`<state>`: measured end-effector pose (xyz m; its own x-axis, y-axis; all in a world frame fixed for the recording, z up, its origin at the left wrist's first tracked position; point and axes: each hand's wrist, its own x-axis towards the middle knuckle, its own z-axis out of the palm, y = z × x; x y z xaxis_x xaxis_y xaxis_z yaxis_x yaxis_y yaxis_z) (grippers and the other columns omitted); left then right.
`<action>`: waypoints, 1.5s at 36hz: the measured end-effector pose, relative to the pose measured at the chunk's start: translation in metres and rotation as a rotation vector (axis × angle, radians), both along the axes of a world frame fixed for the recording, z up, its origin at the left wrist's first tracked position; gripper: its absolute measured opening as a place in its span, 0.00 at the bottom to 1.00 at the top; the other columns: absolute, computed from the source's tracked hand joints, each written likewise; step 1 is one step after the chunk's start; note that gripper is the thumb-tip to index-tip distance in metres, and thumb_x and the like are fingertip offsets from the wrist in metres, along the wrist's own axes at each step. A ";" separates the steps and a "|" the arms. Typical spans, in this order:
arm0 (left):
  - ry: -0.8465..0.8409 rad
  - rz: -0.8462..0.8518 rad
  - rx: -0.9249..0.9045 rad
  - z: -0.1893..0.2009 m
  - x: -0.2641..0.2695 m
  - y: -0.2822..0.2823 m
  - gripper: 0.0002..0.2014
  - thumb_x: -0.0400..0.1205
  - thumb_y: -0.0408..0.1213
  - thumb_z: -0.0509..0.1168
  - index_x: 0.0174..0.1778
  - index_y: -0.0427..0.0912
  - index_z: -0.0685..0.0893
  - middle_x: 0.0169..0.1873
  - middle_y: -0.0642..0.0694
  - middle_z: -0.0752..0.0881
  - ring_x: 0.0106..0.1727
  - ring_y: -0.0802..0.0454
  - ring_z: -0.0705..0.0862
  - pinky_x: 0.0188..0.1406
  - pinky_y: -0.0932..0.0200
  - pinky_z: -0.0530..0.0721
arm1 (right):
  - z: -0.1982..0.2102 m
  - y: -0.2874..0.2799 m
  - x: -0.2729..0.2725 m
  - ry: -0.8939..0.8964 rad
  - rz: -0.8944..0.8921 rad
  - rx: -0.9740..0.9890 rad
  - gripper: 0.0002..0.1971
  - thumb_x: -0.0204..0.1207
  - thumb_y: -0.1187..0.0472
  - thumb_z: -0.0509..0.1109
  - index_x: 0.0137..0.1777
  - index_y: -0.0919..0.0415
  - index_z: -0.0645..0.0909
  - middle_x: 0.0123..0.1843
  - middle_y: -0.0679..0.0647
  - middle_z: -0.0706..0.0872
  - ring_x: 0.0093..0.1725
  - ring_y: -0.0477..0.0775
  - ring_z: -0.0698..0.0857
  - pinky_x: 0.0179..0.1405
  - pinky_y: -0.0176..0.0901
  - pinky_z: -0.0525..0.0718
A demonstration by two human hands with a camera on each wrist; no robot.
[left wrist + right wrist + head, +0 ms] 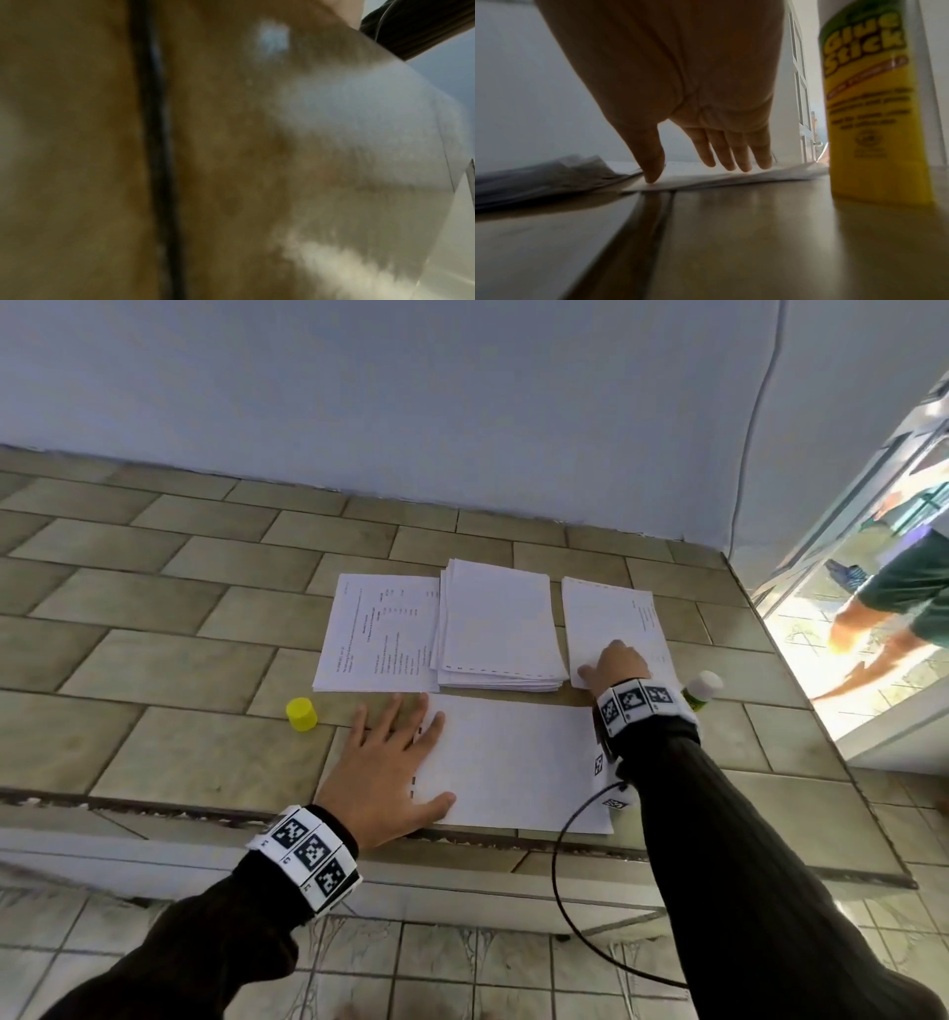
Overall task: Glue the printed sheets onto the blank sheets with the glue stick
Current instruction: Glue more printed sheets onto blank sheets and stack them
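A blank sheet (513, 757) lies at the counter's front edge, and my left hand (395, 752) rests flat on its left side with fingers spread. Behind it lie a printed sheet (380, 634), a stack of blank sheets (498, 624) and, at the right, a printed pile (606, 613). My right hand (613, 667) touches the near end of that right pile (731, 178) with straight fingers (744, 154) and thumb down. The uncapped glue stick (701, 690) stands upright just right of my right wrist, yellow-labelled (875, 121). The left wrist view is blurred.
The yellow cap (302, 714) stands on the tiled counter (169, 660) left of the sheets. A wall (411, 403) closes the back. A black cable (565, 880) loops below my right arm. Another person's hand (862, 634) shows by the open doorway at the right.
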<state>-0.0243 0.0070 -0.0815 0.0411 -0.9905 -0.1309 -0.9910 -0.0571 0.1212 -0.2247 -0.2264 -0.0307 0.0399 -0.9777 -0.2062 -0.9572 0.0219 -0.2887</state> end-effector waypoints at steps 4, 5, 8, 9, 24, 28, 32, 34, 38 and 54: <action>0.019 -0.002 -0.027 -0.001 0.002 -0.001 0.47 0.71 0.74 0.36 0.85 0.55 0.38 0.83 0.51 0.29 0.85 0.47 0.32 0.81 0.40 0.30 | -0.004 -0.009 -0.003 0.050 0.000 0.005 0.25 0.77 0.53 0.73 0.66 0.69 0.73 0.66 0.67 0.79 0.67 0.68 0.77 0.65 0.55 0.77; 0.026 -0.002 -0.038 -0.002 0.002 -0.001 0.47 0.71 0.73 0.37 0.86 0.55 0.39 0.83 0.51 0.29 0.85 0.47 0.32 0.82 0.40 0.30 | -0.004 -0.010 -0.004 0.064 0.002 -0.003 0.25 0.77 0.52 0.73 0.66 0.69 0.74 0.66 0.67 0.78 0.67 0.68 0.76 0.65 0.56 0.76; 0.035 -0.001 -0.069 -0.004 0.002 -0.001 0.46 0.73 0.72 0.41 0.87 0.54 0.44 0.84 0.49 0.30 0.86 0.46 0.35 0.83 0.38 0.34 | -0.004 -0.013 -0.006 0.105 0.013 -0.029 0.22 0.77 0.53 0.73 0.63 0.69 0.77 0.64 0.66 0.79 0.65 0.68 0.77 0.65 0.58 0.78; 0.037 -0.001 -0.074 -0.004 0.002 -0.001 0.46 0.73 0.71 0.42 0.87 0.54 0.46 0.84 0.49 0.30 0.86 0.46 0.36 0.83 0.38 0.36 | -0.004 -0.014 -0.007 0.104 0.010 -0.032 0.20 0.77 0.54 0.72 0.62 0.69 0.78 0.63 0.67 0.79 0.64 0.68 0.77 0.65 0.58 0.78; 0.100 0.008 -0.133 -0.006 0.003 -0.001 0.43 0.74 0.70 0.45 0.86 0.62 0.43 0.84 0.51 0.29 0.87 0.47 0.39 0.82 0.39 0.36 | 0.019 -0.022 -0.015 -0.078 -0.036 -0.247 0.13 0.80 0.62 0.58 0.54 0.67 0.82 0.56 0.67 0.84 0.56 0.69 0.82 0.56 0.56 0.79; 0.173 0.012 -0.180 -0.005 0.003 0.000 0.43 0.75 0.71 0.46 0.86 0.60 0.44 0.84 0.52 0.30 0.86 0.50 0.39 0.83 0.41 0.35 | 0.040 -0.007 -0.017 -0.083 0.056 -0.417 0.15 0.84 0.55 0.60 0.59 0.64 0.82 0.63 0.64 0.82 0.64 0.66 0.78 0.72 0.62 0.68; 0.340 0.042 -0.305 -0.004 0.005 0.001 0.42 0.78 0.70 0.47 0.86 0.54 0.50 0.86 0.53 0.37 0.86 0.55 0.38 0.83 0.46 0.41 | 0.054 0.022 -0.019 -0.200 0.212 -0.433 0.14 0.82 0.51 0.64 0.61 0.56 0.83 0.73 0.58 0.75 0.74 0.63 0.71 0.78 0.70 0.57; 0.517 0.104 -0.417 -0.001 0.006 0.001 0.38 0.80 0.67 0.50 0.84 0.53 0.59 0.85 0.55 0.51 0.86 0.58 0.45 0.84 0.47 0.49 | 0.056 0.039 -0.022 -0.294 0.296 -0.399 0.12 0.80 0.53 0.68 0.60 0.54 0.84 0.77 0.58 0.71 0.78 0.62 0.64 0.79 0.70 0.57; 0.944 0.237 -0.561 0.009 0.009 0.000 0.26 0.84 0.65 0.52 0.75 0.58 0.71 0.74 0.52 0.77 0.78 0.54 0.72 0.76 0.40 0.72 | 0.053 0.077 -0.027 -0.410 0.437 -0.225 0.11 0.78 0.57 0.71 0.59 0.47 0.83 0.85 0.53 0.58 0.85 0.60 0.49 0.81 0.64 0.49; 1.359 0.545 -0.308 0.042 -0.001 -0.019 0.22 0.82 0.26 0.67 0.68 0.48 0.69 0.54 0.53 0.87 0.52 0.63 0.87 0.55 0.59 0.86 | 0.006 0.113 -0.059 -0.552 0.533 0.045 0.15 0.76 0.63 0.73 0.55 0.41 0.84 0.85 0.47 0.56 0.82 0.46 0.59 0.77 0.48 0.69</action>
